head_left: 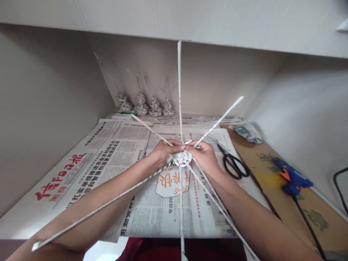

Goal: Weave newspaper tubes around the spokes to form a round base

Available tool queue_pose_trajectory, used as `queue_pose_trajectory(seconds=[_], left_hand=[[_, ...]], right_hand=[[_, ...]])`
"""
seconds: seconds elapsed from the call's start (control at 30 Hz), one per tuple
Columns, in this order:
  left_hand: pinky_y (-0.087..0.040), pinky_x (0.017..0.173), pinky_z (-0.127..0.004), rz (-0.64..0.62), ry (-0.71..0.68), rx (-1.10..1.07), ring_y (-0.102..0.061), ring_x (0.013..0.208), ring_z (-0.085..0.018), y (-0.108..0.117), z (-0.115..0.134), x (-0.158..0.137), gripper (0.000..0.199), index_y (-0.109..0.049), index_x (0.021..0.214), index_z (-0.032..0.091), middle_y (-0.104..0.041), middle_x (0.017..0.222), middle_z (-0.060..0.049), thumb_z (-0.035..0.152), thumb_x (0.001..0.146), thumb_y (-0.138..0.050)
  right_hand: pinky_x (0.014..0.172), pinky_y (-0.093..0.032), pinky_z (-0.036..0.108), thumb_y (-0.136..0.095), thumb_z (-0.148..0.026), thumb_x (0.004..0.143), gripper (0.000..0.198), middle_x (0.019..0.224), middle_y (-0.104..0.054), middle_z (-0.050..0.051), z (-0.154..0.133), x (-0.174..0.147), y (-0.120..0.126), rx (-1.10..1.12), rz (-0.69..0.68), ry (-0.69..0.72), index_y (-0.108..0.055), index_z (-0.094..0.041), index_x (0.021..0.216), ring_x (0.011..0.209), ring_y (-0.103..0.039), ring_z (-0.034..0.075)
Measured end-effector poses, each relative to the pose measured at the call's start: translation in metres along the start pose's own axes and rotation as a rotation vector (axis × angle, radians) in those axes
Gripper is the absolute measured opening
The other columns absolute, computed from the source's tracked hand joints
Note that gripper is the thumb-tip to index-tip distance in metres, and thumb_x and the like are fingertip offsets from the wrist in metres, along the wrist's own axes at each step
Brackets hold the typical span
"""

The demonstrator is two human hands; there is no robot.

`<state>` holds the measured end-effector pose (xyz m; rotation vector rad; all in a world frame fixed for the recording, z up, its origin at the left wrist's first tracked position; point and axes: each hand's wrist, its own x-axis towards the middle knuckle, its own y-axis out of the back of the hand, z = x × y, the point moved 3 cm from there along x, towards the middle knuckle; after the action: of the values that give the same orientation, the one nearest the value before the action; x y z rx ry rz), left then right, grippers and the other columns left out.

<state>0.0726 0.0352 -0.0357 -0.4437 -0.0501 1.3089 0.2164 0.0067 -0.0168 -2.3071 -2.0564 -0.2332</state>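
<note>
Between my two hands is a small round piece woven from rolled newspaper strips [182,158], with several long paper rods [179,90] radiating from it. My left hand [165,150] grips its left edge, thumb and fingers pressed together. From the other side, my right hand [202,152] pinches the upper right rim, its thumb meeting the left one at the top. One rod runs down across my left forearm, and others pass along my right forearm. Underneath lies a cut card with orange characters [165,185]. My palms hide part of the weave's edges.
Newspapers [130,145] cover the table. Black-handled scissors [235,163] lie to the right, near a blue glue gun [292,177] on cardboard [265,170]. Several woven gourd shapes [141,105] stand at the back left, with loose paper rods [201,120] beside them. A panel [174,21] overhangs above.
</note>
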Motion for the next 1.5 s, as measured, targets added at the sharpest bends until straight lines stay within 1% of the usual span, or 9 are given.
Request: queue_pose_trajectory(seconds=[0.23, 0.33, 0.5, 0.73, 1.07, 1.23, 1.33, 1.4, 1.5], left_hand=[[-0.044, 0.05, -0.024, 0.003, 0.018, 0.033, -0.057, 0.05, -0.013, 0.0, 0.006, -0.002, 0.038, -0.067, 0.069, 0.009, -0.065, 0.058, -0.004, 0.03, 0.044, -0.087], [-0.04, 0.047, -0.022, 0.005, 0.004, 0.118, -0.053, 0.046, -0.01, 0.001, 0.004, -0.001, 0.036, -0.067, 0.067, 0.01, -0.063, 0.056, -0.003, 0.029, 0.044, -0.087], [-0.036, 0.043, -0.021, -0.028, -0.051, 0.178, -0.049, 0.043, -0.009, 0.002, -0.004, 0.002, 0.033, -0.068, 0.069, 0.012, -0.06, 0.052, 0.0, 0.031, 0.048, -0.085], [-0.023, 0.034, -0.018, -0.01, -0.076, 0.265, -0.036, 0.036, -0.004, 0.001, -0.004, 0.0, 0.038, -0.069, 0.079, 0.013, -0.056, 0.049, 0.002, 0.033, 0.051, -0.084], [-0.033, 0.034, -0.019, -0.084, -0.061, 0.42, -0.041, 0.038, -0.006, 0.002, 0.0, 0.0, 0.032, -0.07, 0.074, 0.012, -0.056, 0.054, 0.002, 0.032, 0.052, -0.082], [-0.025, 0.033, -0.018, -0.059, -0.053, 0.319, -0.038, 0.037, -0.005, 0.004, 0.0, 0.002, 0.028, -0.066, 0.07, 0.013, -0.053, 0.049, 0.004, 0.03, 0.054, -0.081], [-0.022, 0.035, -0.019, -0.014, -0.079, 0.231, -0.037, 0.037, -0.005, 0.008, 0.004, 0.005, 0.027, -0.064, 0.066, 0.013, -0.051, 0.047, 0.004, 0.029, 0.053, -0.081], [-0.023, 0.037, -0.019, -0.019, -0.087, 0.2, -0.04, 0.039, -0.005, 0.009, 0.009, 0.005, 0.028, -0.063, 0.064, 0.012, -0.053, 0.048, 0.003, 0.029, 0.052, -0.082], [-0.032, 0.044, -0.021, -0.046, -0.072, 0.141, -0.048, 0.045, -0.007, 0.01, 0.014, 0.005, 0.029, -0.063, 0.064, 0.011, -0.059, 0.054, 0.0, 0.028, 0.05, -0.083]], right_hand=[[0.056, -0.045, 0.028, -0.073, -0.032, 0.063, 0.027, 0.068, -0.067, 0.001, -0.005, -0.001, 0.0, 0.139, -0.031, -0.111, -0.069, -0.018, 0.086, 0.058, -0.059, 0.016], [0.053, -0.042, 0.027, -0.074, -0.037, 0.062, 0.035, 0.065, -0.065, 0.0, -0.004, -0.002, 0.001, 0.136, -0.026, -0.086, -0.069, -0.019, 0.091, 0.053, -0.055, 0.013], [0.051, -0.039, 0.025, -0.072, -0.04, 0.066, 0.026, 0.063, -0.063, -0.001, -0.002, -0.001, 0.002, -0.004, -0.049, 0.021, -0.07, -0.02, 0.082, 0.053, -0.052, 0.012], [0.053, -0.04, 0.025, -0.069, -0.037, 0.069, 0.019, 0.063, -0.063, 0.0, 0.001, 0.002, 0.005, -0.074, -0.018, 0.076, -0.068, -0.019, 0.077, 0.056, -0.054, 0.014], [0.059, -0.044, 0.026, -0.067, -0.032, 0.072, 0.014, 0.071, -0.067, 0.002, 0.002, 0.001, 0.0, -0.161, -0.014, 0.115, -0.069, -0.018, 0.075, 0.062, -0.058, 0.015], [0.056, -0.046, 0.026, -0.07, -0.038, 0.07, 0.028, 0.073, -0.068, 0.003, 0.005, 0.001, 0.0, -0.097, -0.06, 0.076, -0.067, -0.018, 0.089, 0.06, -0.059, 0.015], [0.06, -0.049, 0.027, -0.075, -0.037, 0.065, 0.036, 0.081, -0.069, 0.004, 0.005, -0.001, -0.002, -0.03, -0.086, 0.026, -0.064, -0.018, 0.094, 0.067, -0.063, 0.017], [0.066, -0.05, 0.028, -0.075, -0.035, 0.066, 0.035, 0.088, -0.069, 0.005, 0.002, -0.002, -0.004, 0.026, -0.12, 0.028, -0.062, -0.019, 0.094, 0.074, -0.065, 0.017], [0.075, -0.051, 0.029, -0.071, -0.034, 0.071, 0.03, 0.094, -0.068, 0.005, -0.005, -0.004, -0.006, 0.036, -0.153, 0.085, -0.062, -0.02, 0.095, 0.082, -0.065, 0.018]])
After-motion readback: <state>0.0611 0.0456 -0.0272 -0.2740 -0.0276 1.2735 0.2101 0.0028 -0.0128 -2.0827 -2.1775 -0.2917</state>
